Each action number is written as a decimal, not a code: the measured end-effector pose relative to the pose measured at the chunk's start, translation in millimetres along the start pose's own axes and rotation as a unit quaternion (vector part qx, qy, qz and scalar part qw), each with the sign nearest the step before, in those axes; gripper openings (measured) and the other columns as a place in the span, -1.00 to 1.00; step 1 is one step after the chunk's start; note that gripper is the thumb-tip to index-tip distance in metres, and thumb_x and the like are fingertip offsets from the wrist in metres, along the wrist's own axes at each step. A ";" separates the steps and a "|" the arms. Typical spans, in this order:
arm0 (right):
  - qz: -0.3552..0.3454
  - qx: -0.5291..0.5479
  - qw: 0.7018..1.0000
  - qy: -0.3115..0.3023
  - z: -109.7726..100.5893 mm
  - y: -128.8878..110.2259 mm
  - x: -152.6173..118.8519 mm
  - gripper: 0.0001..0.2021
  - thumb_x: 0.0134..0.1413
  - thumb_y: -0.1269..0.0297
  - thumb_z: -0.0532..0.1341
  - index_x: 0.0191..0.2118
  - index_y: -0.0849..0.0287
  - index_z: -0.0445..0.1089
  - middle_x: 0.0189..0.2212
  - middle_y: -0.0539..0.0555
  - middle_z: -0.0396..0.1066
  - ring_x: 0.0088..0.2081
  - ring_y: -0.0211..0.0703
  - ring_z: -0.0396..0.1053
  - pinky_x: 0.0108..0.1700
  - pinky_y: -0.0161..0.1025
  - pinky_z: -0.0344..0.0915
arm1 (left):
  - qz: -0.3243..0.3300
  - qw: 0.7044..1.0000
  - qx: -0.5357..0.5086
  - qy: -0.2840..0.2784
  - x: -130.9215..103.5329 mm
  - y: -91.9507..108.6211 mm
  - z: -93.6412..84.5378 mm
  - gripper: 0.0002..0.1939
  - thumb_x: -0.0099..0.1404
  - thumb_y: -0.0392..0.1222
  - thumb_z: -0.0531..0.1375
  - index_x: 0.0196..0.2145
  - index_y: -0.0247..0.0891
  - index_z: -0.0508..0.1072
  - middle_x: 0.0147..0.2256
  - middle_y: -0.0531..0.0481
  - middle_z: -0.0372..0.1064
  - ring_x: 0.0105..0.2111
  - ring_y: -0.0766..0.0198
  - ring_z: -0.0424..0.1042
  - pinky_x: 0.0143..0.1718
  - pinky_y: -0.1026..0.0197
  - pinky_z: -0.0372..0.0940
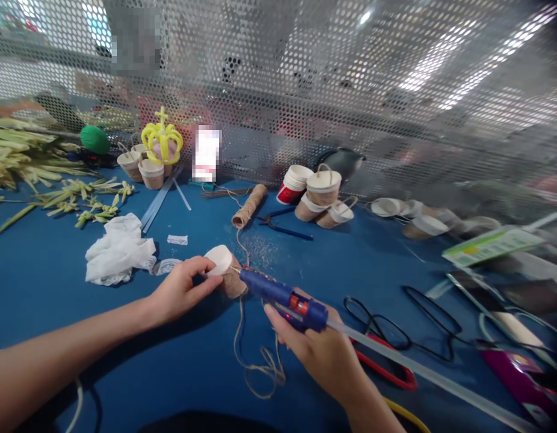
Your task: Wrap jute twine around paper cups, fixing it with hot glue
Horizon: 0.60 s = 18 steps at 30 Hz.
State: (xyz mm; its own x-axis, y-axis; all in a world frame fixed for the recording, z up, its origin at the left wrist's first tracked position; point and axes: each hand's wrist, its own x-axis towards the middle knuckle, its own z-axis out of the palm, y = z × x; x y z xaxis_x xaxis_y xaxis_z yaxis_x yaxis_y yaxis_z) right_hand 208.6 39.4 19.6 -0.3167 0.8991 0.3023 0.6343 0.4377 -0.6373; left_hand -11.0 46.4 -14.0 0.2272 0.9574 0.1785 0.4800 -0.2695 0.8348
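Observation:
My left hand (pixel 190 282) pinches the rim of a small paper cup (pixel 233 284) wrapped in brown twine or burlap, its white opening tilted toward the upper left. In my right hand (pixel 312 343) is a blue hot glue gun (pixel 272 288), gripped with fingers around its body; a long clear glue stick (pixel 414 370) sticks out of its back. The gun's metal nozzle touches or nearly touches the cup's side by the rim. Loose twine (pixel 260 367) trails below the cup, and a strand runs up to a twine roll (pixel 249 207).
White lace cloth (pixel 120 249) lies at left, near spare glue sticks (pixel 159 198). Blue-handled pliers (pixel 285 228) and finished cups (pixel 323 186) stand behind. At right are black cable (pixel 391 325), red-handled scissors (pixel 389 370) and more cups (pixel 425 225). A perforated metal screen (pixel 260 90) closes the back.

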 end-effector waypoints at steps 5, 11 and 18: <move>-0.013 -0.030 0.999 -0.019 5.1 -1.6 1.1 -0.83 -0.05 0.23 0.10 -0.48 0.11 0.40 -0.68 0.01 0.32 -0.52 -0.15 0.35 -0.40 -0.21 0.30 | -0.008 1.000 -0.004 -0.013 0.3 2.2 -1.1 -0.78 0.22 -0.15 0.02 -0.45 -0.31 0.36 -0.48 0.01 0.35 -0.46 0.34 0.27 -0.42 0.29 0.16; -0.031 -0.024 0.997 -0.067 -0.6 -6.2 1.3 -0.80 0.01 0.28 0.05 -0.48 0.16 0.38 -0.62 0.02 0.32 -0.58 -0.23 0.30 -0.46 -0.28 0.26 | -0.009 1.000 -0.012 -0.018 0.1 3.3 -1.6 -0.78 0.21 -0.15 0.02 -0.46 -0.33 0.36 -0.49 0.02 0.34 -0.48 0.35 0.25 -0.44 0.31 0.13; -0.041 -0.031 0.997 -0.065 1.1 -2.8 -0.9 -0.86 0.00 0.31 0.06 -0.49 0.15 0.30 -0.62 -0.01 0.28 -0.57 -0.26 0.25 -0.46 -0.30 0.22 | -0.013 1.000 -0.005 -0.023 -1.5 3.4 -3.0 -0.80 0.21 -0.16 0.04 -0.44 -0.32 0.36 -0.49 0.05 0.31 -0.48 0.36 0.22 -0.44 0.33 0.12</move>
State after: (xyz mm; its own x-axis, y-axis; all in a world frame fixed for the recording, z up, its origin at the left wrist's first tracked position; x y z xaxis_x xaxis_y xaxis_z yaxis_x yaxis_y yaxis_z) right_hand 206.3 37.4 20.4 -0.4552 0.8533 0.2542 0.6438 0.5126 -0.5681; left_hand -12.3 44.3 -9.9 0.2545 0.9579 0.1326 0.4775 -0.2437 0.8442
